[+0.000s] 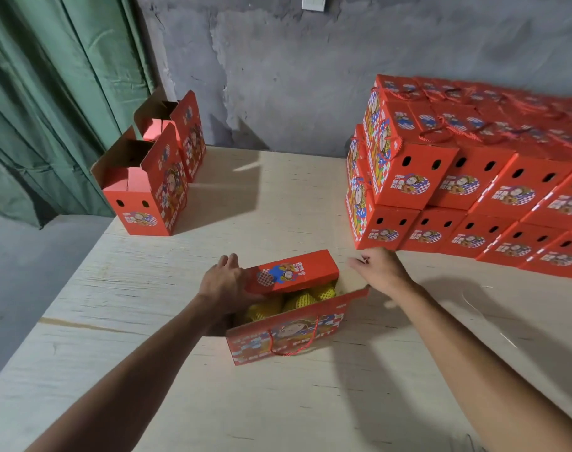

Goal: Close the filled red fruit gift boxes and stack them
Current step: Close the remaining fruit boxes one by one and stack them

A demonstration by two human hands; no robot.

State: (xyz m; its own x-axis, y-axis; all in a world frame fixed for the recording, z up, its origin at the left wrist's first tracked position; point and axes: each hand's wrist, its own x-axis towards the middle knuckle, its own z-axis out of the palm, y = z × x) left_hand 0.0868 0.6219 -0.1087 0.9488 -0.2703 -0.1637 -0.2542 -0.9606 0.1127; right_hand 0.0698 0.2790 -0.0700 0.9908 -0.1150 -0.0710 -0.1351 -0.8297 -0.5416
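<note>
Your left hand [224,282] folds one flap [292,272] over the fruit box [284,334] — right hand [380,269] loose, seemingly empty; stack [467,190] built, two open boxes [147,177] left.

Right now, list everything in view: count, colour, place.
Open gift box: one, red, near middle of the table, far flap half folded over, near flap up, red cord handle on front.
Wrapped fruit: several, yellow netting, inside that box.
Empty open boxes: two, red, far left of the table.
Closed box stack: many, red, right side, layered against the wall.
Table: one, pale wood.
Curtain: green, left.
Wall: grey.
Left hand: on the far flap's left end.
Right hand: beside the box's right end, fingers loose, holding nothing.
</note>
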